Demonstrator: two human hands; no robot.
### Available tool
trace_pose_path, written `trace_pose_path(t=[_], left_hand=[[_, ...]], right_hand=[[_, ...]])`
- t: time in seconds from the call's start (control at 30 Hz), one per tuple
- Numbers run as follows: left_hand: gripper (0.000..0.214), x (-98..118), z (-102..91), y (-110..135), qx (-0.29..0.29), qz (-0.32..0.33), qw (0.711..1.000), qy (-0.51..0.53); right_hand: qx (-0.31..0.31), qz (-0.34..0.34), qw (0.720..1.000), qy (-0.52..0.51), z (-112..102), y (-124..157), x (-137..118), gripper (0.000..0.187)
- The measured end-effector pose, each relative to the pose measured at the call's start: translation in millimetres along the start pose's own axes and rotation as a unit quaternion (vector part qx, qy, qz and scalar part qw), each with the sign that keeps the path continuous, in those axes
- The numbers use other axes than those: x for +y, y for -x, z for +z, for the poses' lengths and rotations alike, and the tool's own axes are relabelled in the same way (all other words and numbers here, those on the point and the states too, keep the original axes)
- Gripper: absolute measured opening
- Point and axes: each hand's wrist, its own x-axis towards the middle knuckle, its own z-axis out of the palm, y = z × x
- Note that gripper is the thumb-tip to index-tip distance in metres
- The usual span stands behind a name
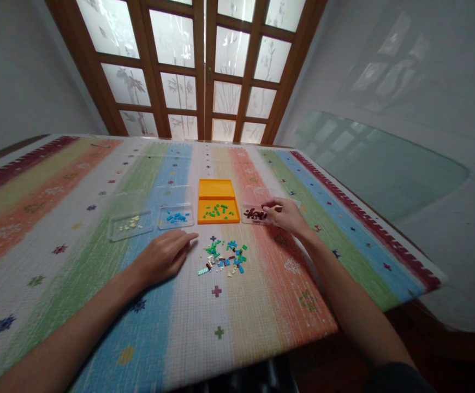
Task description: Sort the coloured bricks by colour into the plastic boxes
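My right hand is over a clear box on the right, its fingertips pinched together among dark brown bricks. Whatever sits between those fingertips is too small to make out. Resting on the cloth, my left hand has its index finger stretched out and the other fingers loosely bent, with nothing seen in it. Just right of that finger lies a loose pile of small building bricks in green, blue, brown and cream. Behind the pile, an orange box with its lid up holds green bricks.
Left of the orange box, one clear box holds blue bricks and another holds cream bricks. A striped tablecloth covers the table. A white wall stands to the right; wood-framed glass doors are beyond the far edge.
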Motion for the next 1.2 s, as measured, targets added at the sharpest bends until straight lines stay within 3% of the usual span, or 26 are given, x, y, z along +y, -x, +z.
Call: trace_pose_path(t=[0.4, 0.73, 0.97, 1.2], left_hand=[[0.032, 0.0, 0.3, 0.1, 0.0, -0.002, 1.0, 0.0], [0.031, 0.6, -1.2, -0.4, 0.001, 0.005, 1.0, -0.005], [0.031, 2.7, 0.1, -1.0, 0.002, 0.005, 1.0, 0.0], [0.03, 6.7, 1.7, -3.0, 0.0, 0.02, 1.0, -0.007]], right_hand=[[-0.015, -0.001, 1.0, 0.009, -3.0, 2.6, -8.8, 0.029], [0.0, -0.029, 1.0, 0.001, -4.0, 7.9, -18.8, 0.025], [-0.093, -0.14, 0.986, 0.005, 18.9, 26.4, -41.9, 0.017], [-0.219, -0.233, 0.944, 0.083, 47.5, 44.7, -71.2, 0.02]])
